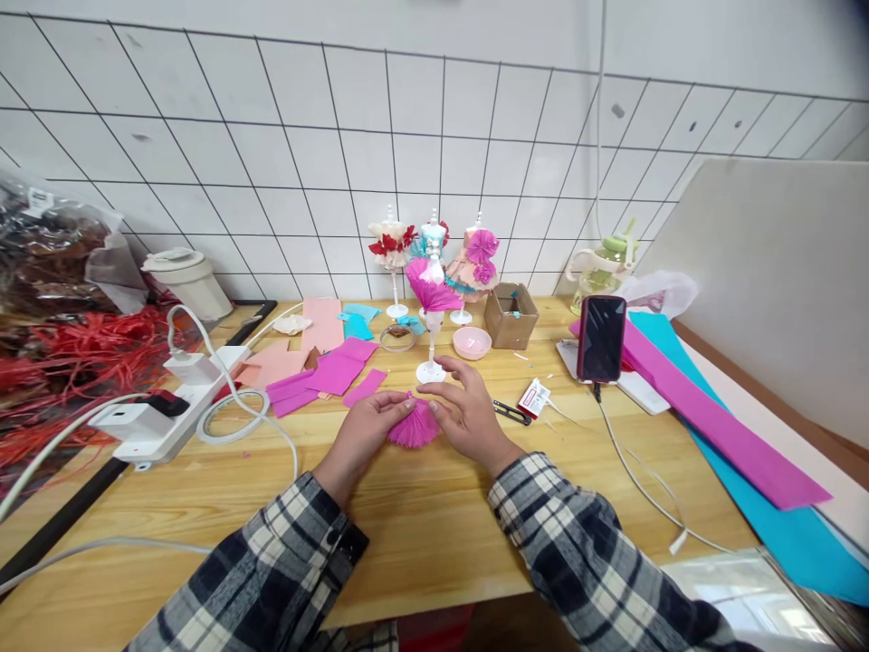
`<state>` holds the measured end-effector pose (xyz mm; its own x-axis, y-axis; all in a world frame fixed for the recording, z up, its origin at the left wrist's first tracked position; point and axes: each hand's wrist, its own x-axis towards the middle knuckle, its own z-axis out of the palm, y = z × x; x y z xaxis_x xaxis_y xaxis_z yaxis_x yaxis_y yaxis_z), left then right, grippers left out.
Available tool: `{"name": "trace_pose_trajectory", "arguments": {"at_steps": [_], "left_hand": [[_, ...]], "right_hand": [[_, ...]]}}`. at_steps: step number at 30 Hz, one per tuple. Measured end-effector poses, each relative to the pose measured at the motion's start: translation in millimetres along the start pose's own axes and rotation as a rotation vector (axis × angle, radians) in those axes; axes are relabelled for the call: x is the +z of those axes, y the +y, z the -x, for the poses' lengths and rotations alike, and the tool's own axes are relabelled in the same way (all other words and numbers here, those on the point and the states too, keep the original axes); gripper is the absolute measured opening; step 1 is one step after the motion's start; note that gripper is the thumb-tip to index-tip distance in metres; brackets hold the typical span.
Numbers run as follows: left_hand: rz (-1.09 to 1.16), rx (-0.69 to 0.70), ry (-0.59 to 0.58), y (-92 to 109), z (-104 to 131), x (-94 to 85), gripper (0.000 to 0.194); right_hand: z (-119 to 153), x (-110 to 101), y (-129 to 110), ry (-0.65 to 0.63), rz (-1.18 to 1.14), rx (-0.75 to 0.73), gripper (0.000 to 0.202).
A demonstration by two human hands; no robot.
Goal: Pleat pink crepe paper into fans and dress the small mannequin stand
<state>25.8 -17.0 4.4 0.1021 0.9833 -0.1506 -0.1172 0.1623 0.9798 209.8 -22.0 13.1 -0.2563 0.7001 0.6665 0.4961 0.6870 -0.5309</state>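
A white tiled wall (pixel 339 163) stands along the back edge of the pale wooden surface (pixel 407 534). Near the middle of its front edge, between the two hands, is a magenta paper fan (pixel 414 429), finely pleated, gathered narrow at the top and flaring to a feathery rounded rim below. The left hand (pixel 370 426) has its grip pinching the gathered top between thumb and fingers; the right hand (pixel 468 412) has its grip spread, the thumb at the fan's upper right side and the fingers arched above. Plain wood runs from the fan toward the front edge, giving room below the wrists. Just beyond the right hand is the round base of a white stand (pixel 432 371) topped with magenta pleats; farther back, three dressed stands (pixel 433 240) line up near the wall. Magenta sheets (pixel 343 367) lie to the left, and a phone (pixel 602 338) stands toward the right edge. Toward the back edge, a brown box (pixel 511 326) holds blue scraps, beside a pink bowl (pixel 472 342) whose contents are too small to tell. A lidded white cup (pixel 190 282) leans near the back left corner, and a green-lidded jug (pixel 601 276) stands near the back right.
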Motion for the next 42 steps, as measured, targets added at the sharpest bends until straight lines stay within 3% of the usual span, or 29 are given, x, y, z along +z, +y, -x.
{"name": "trace_pose_trajectory", "arguments": {"at_steps": [4, 17, 23, 31, 37, 42], "left_hand": [[0.022, -0.009, -0.025, -1, 1, -0.6, 0.032], [-0.029, 0.014, -0.005, 9, 6, 0.1, 0.03], [-0.042, 0.013, -0.006, 10, 3, -3.1, 0.032], [0.023, -0.032, -0.017, 5, 2, -6.9, 0.021], [0.064, -0.078, -0.019, 6, 3, -5.6, 0.016], [0.077, -0.07, -0.061, 4, 3, -6.2, 0.013]], "right_hand": [[-1, -3, -1, -0.074, 0.118, -0.098, 0.026], [1, 1, 6, -0.142, 0.238, -0.113, 0.042], [1, 1, 9, -0.135, 0.258, -0.159, 0.045], [4, 6, 11, -0.144, 0.235, -0.218, 0.042], [4, 6, 14, 0.041, 0.035, -0.072, 0.042], [3, 6, 13, -0.043, 0.126, -0.232, 0.038]]}}
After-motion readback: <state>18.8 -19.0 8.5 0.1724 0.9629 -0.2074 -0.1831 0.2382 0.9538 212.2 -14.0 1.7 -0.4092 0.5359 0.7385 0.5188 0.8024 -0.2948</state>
